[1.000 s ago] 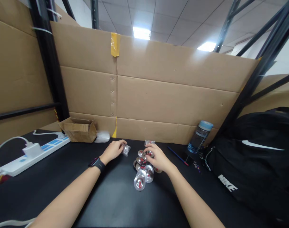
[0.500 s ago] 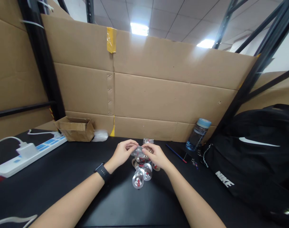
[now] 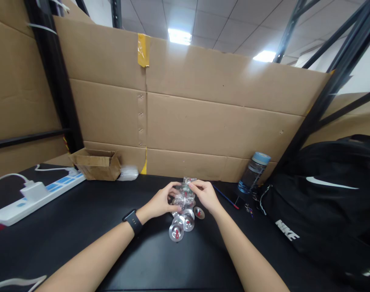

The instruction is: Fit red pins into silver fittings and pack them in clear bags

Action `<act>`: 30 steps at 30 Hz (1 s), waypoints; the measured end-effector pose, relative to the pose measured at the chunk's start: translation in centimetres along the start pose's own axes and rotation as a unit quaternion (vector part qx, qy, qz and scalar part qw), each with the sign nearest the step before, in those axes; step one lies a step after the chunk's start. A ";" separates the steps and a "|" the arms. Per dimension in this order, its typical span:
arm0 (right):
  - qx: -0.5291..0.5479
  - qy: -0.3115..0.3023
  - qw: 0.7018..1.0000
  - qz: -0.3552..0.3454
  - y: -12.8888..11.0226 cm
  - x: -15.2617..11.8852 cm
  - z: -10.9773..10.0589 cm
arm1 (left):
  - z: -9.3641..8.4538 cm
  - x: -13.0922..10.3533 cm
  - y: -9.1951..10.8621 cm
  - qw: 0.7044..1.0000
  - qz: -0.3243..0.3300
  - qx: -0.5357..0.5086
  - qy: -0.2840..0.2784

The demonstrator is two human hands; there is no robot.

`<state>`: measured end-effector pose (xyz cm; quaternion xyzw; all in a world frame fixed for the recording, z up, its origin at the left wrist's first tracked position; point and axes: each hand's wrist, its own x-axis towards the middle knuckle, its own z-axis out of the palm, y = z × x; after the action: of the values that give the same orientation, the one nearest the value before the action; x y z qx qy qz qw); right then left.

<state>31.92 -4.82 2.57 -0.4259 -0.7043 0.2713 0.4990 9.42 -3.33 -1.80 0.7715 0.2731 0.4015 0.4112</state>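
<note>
A crinkled clear plastic bag (image 3: 185, 198) with silvery, red-marked contents is between my two hands. My left hand (image 3: 164, 199) curves around the bag's left side, thumb at the near side and fingers at the far side. My right hand (image 3: 204, 194) pinches the bag's upper right edge between thumb and fingers. In front of the bag, several round clear-and-silver discs with red marks lie overlapping, the nearest disc (image 3: 176, 232) closest to me. Another disc (image 3: 199, 213) sits below my right hand. What exactly is inside the bag is too small to make out.
A blue-lidded water bottle (image 3: 253, 173) and a thin blue-and-red stick (image 3: 226, 196) are to the right, before a black backpack (image 3: 327, 202). At left stand a small open cardboard box (image 3: 96, 165) and a white power strip (image 3: 51, 196). A cardboard wall (image 3: 221, 129) closes the back.
My left hand has shifted from pinching the bag's top to spreading around its left side. My right hand has moved slightly right and up, and the bag now looks lifted open between them.
</note>
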 end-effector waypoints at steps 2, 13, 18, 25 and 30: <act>0.010 0.016 1.000 0.007 0.1 0.1 -0.1 | 0.1 -0.1 0.2 1.000 -0.001 0.030 0.000; 0.026 0.147 0.989 0.022 -0.4 0.3 -1.0 | 0.0 0.0 0.1 0.997 -0.001 0.077 0.021; 0.054 0.146 0.988 0.009 -0.3 0.4 -1.2 | 0.1 0.4 0.3 0.996 0.003 0.008 0.085; 0.031 0.037 0.999 0.002 -0.8 -0.5 0.6 | 0.6 0.5 2.0 0.976 -0.013 -0.201 0.077; 0.033 0.045 0.998 -0.009 -0.7 -1.1 1.6 | 1.0 0.0 2.6 0.980 -0.002 -0.187 0.073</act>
<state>30.39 -6.03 2.08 -0.4147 -0.6758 0.2701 0.5463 10.55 -5.05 0.07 0.6493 0.2236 0.4999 0.5278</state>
